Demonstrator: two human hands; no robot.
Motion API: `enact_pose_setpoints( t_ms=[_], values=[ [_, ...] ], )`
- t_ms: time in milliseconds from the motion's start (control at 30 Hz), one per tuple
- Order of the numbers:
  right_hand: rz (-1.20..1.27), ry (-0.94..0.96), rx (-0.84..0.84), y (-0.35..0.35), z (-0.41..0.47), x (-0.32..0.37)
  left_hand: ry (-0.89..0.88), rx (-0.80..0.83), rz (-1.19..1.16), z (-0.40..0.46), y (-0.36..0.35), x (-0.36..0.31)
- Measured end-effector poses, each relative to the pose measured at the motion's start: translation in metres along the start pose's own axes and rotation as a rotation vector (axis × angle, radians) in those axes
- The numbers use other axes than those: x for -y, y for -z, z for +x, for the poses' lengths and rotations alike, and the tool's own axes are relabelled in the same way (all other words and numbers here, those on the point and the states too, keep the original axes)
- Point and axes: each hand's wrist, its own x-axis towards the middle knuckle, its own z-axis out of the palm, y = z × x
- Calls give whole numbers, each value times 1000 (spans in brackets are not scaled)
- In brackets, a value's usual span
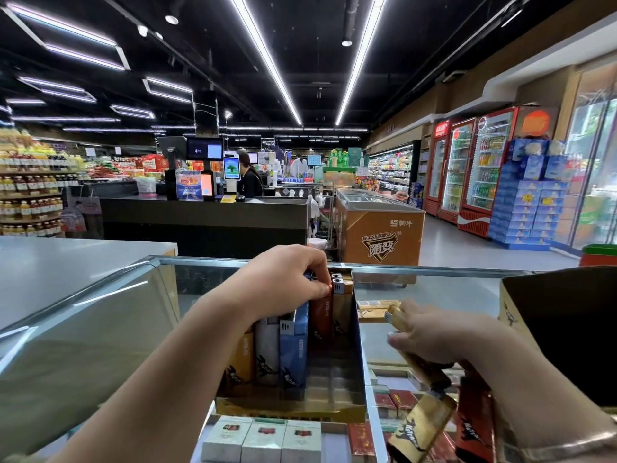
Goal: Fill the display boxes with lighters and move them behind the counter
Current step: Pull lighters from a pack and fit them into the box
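A cardboard display box (334,411) stands on the glass counter (100,329), partly filled with upright lighters in gold, white, blue and orange. My left hand (287,282) reaches over the box and pinches the top of an orange lighter (320,319) in a back row, next to a gold lighter (342,312). My right hand (440,335), to the right of the box, grips a bunch of several loose lighters, a gold one (422,429) and a red one (474,422) sticking out below it.
An open brown carton (564,332) stands at the right on the counter. Cigarette packs (263,439) lie under the glass. Beyond are a dark checkout counter (203,222) with a person, a freezer chest (380,228) and drink fridges (474,168).
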Motion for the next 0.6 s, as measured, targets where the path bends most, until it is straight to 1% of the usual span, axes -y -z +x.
enact_pose_setpoints(
  t_ms=[100,267,433,500,600],
  values=[
    [42,2,3,-1,1,1,2,1,2,0,0,0],
    [305,33,27,-1,5,-1,-2,-3,-1,-1,0,0],
    [416,65,-10,0,8,1,-5,3,-16,-1,0,0],
    [408,68,-51,0,10,3,-9,2,-15,-1,0,0],
    [322,58,-135,0,9,5,-14,2,-14,-1,0,0]
  ],
)
